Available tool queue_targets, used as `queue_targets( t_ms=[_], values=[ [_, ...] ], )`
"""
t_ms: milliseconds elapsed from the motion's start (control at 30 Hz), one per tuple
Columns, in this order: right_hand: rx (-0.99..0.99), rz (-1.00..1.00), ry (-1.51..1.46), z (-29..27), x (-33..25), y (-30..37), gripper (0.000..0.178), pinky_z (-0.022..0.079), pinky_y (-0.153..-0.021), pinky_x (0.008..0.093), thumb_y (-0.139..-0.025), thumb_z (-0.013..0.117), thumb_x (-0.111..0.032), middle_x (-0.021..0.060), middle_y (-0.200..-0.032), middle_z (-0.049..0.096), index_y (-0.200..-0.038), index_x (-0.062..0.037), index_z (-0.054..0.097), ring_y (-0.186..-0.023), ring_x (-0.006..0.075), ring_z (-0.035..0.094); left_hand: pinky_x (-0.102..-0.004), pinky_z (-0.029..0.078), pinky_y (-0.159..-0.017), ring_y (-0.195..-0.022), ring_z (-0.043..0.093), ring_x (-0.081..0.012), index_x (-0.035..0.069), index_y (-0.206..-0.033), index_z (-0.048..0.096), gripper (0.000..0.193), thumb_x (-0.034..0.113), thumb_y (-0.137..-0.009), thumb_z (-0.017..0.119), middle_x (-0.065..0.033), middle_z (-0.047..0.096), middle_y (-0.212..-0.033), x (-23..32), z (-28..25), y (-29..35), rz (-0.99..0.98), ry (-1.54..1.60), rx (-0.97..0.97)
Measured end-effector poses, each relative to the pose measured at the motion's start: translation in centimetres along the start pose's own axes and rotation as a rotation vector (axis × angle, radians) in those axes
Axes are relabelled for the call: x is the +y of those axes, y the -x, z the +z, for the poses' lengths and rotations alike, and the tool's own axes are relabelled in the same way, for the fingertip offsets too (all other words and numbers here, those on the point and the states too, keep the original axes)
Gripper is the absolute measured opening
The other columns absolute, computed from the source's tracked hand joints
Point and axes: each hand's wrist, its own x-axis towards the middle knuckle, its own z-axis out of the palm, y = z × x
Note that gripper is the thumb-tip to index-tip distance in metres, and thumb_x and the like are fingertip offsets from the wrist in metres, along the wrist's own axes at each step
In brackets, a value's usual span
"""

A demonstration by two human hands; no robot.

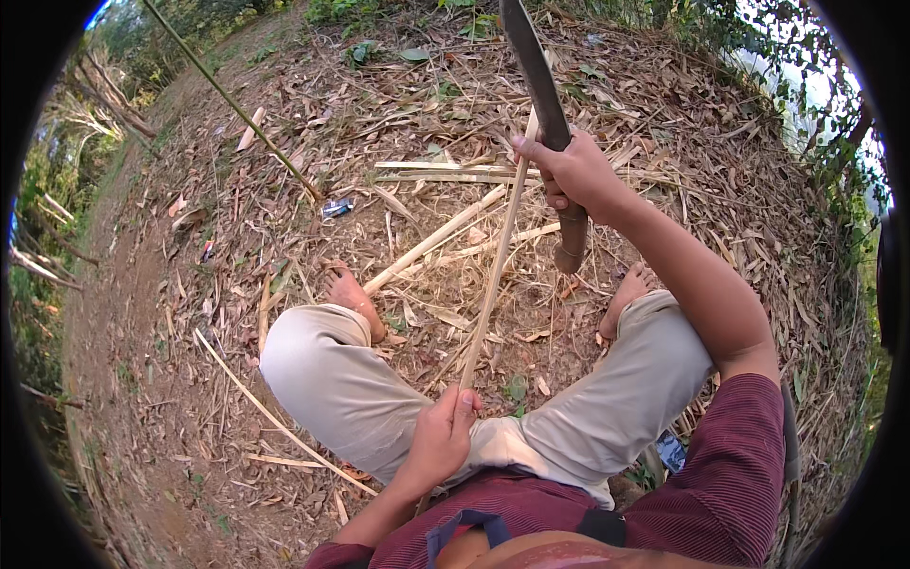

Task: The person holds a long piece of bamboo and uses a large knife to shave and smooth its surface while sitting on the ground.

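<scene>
A long, pale split-bamboo strip (495,284) slants up and away from my lap. My left hand (442,436) is closed around its near end, in front of my waist. My right hand (580,178) grips a machete (537,81) where the brown handle meets the dark blade. The blade points up and away, while the handle's end hangs below the hand. My right thumb reaches across to the bamboo strip, close beside the blade. Whether the blade's edge touches the strip cannot be made out.
Between my bare feet lie several pale bamboo pieces (438,242) and shavings on leaf-strewn ground. A thin green stalk (232,100) slants down from the upper left to a small blue packet (337,208). Another long strip (275,417) lies left of my knee. Trees stand at both sides.
</scene>
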Motion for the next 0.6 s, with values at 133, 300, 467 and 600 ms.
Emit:
queue_targets(
  t_ms=[133, 300, 467, 600],
  values=[
    [-0.099, 0.041, -0.276, -0.4, -1.5, 0.7, 0.033, 0.03, -0.039, 0.0241, -0.096, 0.069, -0.035, -0.0083, -0.055, 0.034, -0.086, -0.0059, 0.057, -0.044, 0.0039, 0.03, -0.0311, 0.051, -0.08, -0.086, 0.062, -0.0145, -0.002, -0.118, 0.055, 0.036, 0.029, -0.108, 0.04, -0.0083, 0.063, -0.095, 1.6, -1.3, -1.7, 0.048, 0.301, -0.058],
    [-0.164, 0.002, -0.21, 0.5, -2.5, 2.0, 0.036, 0.03, -0.04, 0.0238, -0.097, 0.066, -0.04, -0.0088, -0.057, 0.034, -0.087, -0.0079, 0.054, -0.045, 0.0034, 0.028, -0.0305, 0.052, -0.075, -0.082, 0.062, -0.0172, -0.003, -0.125, 0.052, 0.047, 0.038, -0.109, 0.034, -0.0093, 0.061, -0.097, 7.6, -3.2, -8.2, 0.187, 0.37, -0.093],
    [-0.072, -0.13, -0.016, 1.3, -2.0, 2.1, 0.054, 0.039, -0.04, 0.0296, -0.096, 0.061, -0.054, 0.0001, -0.052, 0.048, -0.08, -0.0023, 0.061, -0.042, 0.0125, 0.049, -0.0232, 0.026, -0.037, -0.045, 0.038, -0.0058, 0.003, -0.107, 0.055, 0.04, 0.04, -0.109, 0.037, 0.0018, 0.047, -0.068, 10.6, -2.5, -11.2, 0.029, 0.78, -0.417],
    [-0.041, -0.569, 0.727, 0.8, -1.6, 3.6, 0.077, 0.05, -0.056, 0.0446, -0.091, 0.051, -0.071, 0.0164, -0.061, 0.061, -0.069, 0.002, 0.062, -0.056, 0.0345, 0.063, -0.0245, 0.017, -0.038, -0.043, 0.029, -0.0045, 0.007, -0.097, 0.054, 0.034, 0.036, -0.108, 0.041, 0.005, 0.039, -0.061, 12.0, -1.1, -11.4, 0.069, 0.588, -0.101]
  ],
)
